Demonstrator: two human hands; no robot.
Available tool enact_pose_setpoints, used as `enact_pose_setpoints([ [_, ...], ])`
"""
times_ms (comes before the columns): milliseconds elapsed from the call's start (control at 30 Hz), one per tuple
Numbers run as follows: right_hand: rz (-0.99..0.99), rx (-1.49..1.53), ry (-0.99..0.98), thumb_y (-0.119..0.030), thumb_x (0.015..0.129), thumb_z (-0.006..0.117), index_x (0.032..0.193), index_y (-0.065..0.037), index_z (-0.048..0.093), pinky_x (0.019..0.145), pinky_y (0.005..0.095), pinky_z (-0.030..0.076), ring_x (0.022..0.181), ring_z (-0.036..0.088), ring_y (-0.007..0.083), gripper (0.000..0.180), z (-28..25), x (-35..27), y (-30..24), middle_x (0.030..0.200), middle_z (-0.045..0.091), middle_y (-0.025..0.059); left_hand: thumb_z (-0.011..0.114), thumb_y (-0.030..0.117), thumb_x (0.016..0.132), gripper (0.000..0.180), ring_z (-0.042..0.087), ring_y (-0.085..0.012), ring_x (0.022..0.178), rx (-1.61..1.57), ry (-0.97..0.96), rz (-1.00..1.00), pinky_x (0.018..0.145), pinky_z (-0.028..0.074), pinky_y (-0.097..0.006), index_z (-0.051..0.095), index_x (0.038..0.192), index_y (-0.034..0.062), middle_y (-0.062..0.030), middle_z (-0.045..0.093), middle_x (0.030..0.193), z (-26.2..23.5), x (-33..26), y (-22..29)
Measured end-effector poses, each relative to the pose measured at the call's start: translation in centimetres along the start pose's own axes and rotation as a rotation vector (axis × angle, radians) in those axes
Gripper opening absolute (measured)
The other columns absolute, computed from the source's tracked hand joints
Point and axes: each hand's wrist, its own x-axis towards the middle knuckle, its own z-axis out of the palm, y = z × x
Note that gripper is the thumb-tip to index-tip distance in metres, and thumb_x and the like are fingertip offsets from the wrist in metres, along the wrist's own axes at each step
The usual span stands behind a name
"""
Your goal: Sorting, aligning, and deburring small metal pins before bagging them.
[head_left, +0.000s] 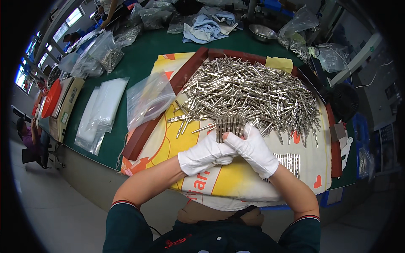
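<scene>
Gripping together, the white-gloved left hand (205, 153) and white-gloved right hand (252, 149) clamp a neat upright bundle of slim silver metal pins (229, 126), held just in front of the big loose heap of identical silver metal pins (249, 92). That heap lies on a yellow printed cloth (219, 185), with a clear empty plastic bag (148, 98) to the heap's left. Judging by the squared-off ends, the step in hand looks like aligning a gathered batch; the next move calls for keeping the bundle tight while more pins are taken from the heap.
</scene>
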Motion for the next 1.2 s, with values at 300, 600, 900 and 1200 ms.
enact_pose_setpoints([
  [300,0.076,-0.033,-0.003,-0.027,0.092,0.064,0.102,-0.008,0.062,0.057,0.0184,0.040,0.067,0.051,0.0014,0.022,-0.6,0.5,-0.2,0.082,0.062,-0.0057,0.062,0.008,0.089,0.014,0.041,-0.0050,0.050,-0.032,0.002,-0.089,0.043,0.030,-0.019,0.055,0.101,0.0063,-0.0009,0.052,0.073,-0.3,0.5,0.4],
  [600,0.118,-0.023,-0.051,-0.034,0.093,0.063,0.095,-0.009,0.060,0.048,0.0161,0.032,0.061,0.051,0.0014,0.025,-1.7,0.7,0.0,0.073,0.060,-0.0068,0.063,0.012,0.092,0.021,0.055,-0.0117,0.060,-0.065,-0.016,0.035,0.047,0.039,-0.020,0.055,0.109,0.0023,-0.0108,0.061,0.088,-0.7,0.8,-0.4],
  [900,0.177,0.137,0.022,-0.027,0.093,0.065,0.097,-0.011,0.059,0.061,0.0234,0.046,0.071,0.056,0.0059,0.017,-1.6,0.8,0.2,0.081,0.060,-0.0018,0.061,0.017,0.095,0.021,0.065,-0.0153,0.074,-0.171,-0.093,0.016,0.064,0.054,-0.024,0.056,0.109,0.0031,-0.0104,0.065,0.094,-1.6,1.0,-0.8],
  [1200,0.002,0.087,0.055,-0.023,0.089,0.068,0.093,-0.008,0.061,0.042,0.0191,0.034,0.045,0.052,0.0053,0.017,0.2,0.4,0.3,0.069,0.063,-0.0017,0.061,0.013,0.094,0.018,0.062,-0.0131,0.070,-0.103,-0.080,-0.009,0.059,0.049,-0.023,0.056,0.107,0.0023,-0.0078,0.063,0.087,-1.4,0.8,-0.5],
])
